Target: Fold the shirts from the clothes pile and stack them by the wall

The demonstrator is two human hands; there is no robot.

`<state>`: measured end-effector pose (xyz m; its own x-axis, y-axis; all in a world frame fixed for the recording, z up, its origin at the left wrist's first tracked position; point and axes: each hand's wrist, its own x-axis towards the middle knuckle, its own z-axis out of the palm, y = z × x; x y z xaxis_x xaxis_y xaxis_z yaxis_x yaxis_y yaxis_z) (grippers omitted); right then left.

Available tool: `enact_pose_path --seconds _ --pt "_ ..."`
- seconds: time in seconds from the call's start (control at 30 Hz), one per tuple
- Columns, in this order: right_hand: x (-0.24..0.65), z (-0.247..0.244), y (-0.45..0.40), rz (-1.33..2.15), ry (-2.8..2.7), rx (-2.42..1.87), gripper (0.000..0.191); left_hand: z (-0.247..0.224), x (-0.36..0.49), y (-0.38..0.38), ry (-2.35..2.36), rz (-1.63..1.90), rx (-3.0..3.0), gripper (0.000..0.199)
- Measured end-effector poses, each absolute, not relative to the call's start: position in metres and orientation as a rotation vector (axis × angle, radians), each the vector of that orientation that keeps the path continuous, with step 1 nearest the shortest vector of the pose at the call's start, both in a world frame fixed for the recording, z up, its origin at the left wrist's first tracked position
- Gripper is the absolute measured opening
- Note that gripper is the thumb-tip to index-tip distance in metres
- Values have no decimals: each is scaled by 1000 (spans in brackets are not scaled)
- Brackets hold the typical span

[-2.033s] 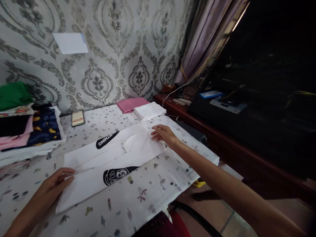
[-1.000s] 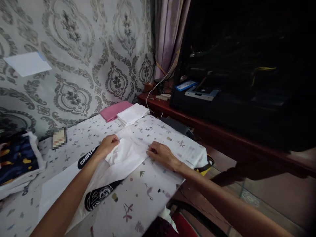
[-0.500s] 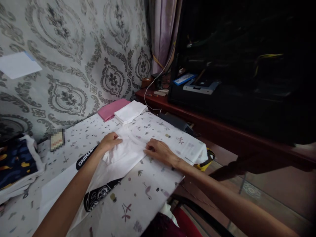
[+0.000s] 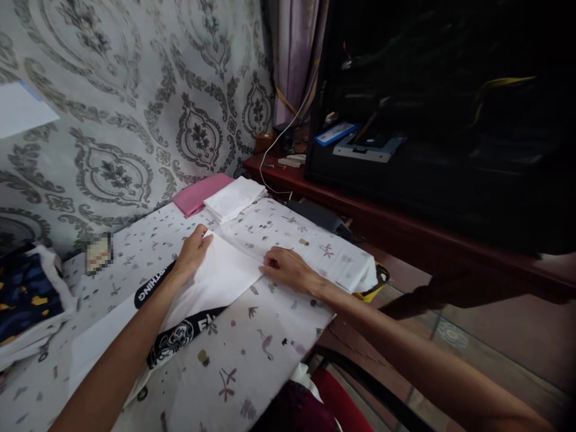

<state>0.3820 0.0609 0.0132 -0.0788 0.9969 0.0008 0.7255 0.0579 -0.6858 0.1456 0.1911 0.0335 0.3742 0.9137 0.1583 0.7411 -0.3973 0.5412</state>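
A white garment with black printed patches [image 4: 229, 264] lies across the patterned tabletop. My left hand [image 4: 193, 249] is closed on its far left edge, thumb on top. At the right corner, my right hand [image 4: 288, 268] pinches the cloth between curled fingers. Between the two hands the white cloth is drawn fairly flat. White lettering and a line drawing show on its black patches; my left forearm hides part of it.
Beyond the hands lie a folded white cloth [image 4: 236, 197] and a folded pink cloth [image 4: 200, 193]. Dark patterned clothes [image 4: 31, 294] are stacked at the left. A red-brown wooden desk [image 4: 333, 195] holds a black cabinet at the right. A red chair [image 4: 337, 402] stands below the table edge.
My left hand has moved slightly up and away, pulling the crumpled garment smoother and flatter. My right hand stays at its corner. The view has shifted slightly.
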Motion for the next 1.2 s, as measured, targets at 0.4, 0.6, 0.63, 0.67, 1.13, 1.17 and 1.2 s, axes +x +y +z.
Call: enact_pose_path --seconds 0.4,0.6,0.63,0.67,1.13,1.17,1.2 --pt "392 4 61 794 -1576 -1580 10 20 165 178 1745 67 2716 25" --pt "370 17 65 701 -1527 -1441 19 19 163 179 1724 130 2665 25" --pt "360 21 68 696 -1606 -1397 20 18 163 180 1724 148 2636 25" --pt "350 26 72 691 -1696 -1352 21 17 162 182 1715 172 2589 24" --pt "298 4 132 496 -2028 -1561 19 43 120 211 1349 202 1975 42" --pt "298 2 131 461 -2054 -1548 19 47 113 209 1297 161 1898 48" --pt "297 1 130 424 -2081 -1535 19 50 107 206 1249 127 1829 51"
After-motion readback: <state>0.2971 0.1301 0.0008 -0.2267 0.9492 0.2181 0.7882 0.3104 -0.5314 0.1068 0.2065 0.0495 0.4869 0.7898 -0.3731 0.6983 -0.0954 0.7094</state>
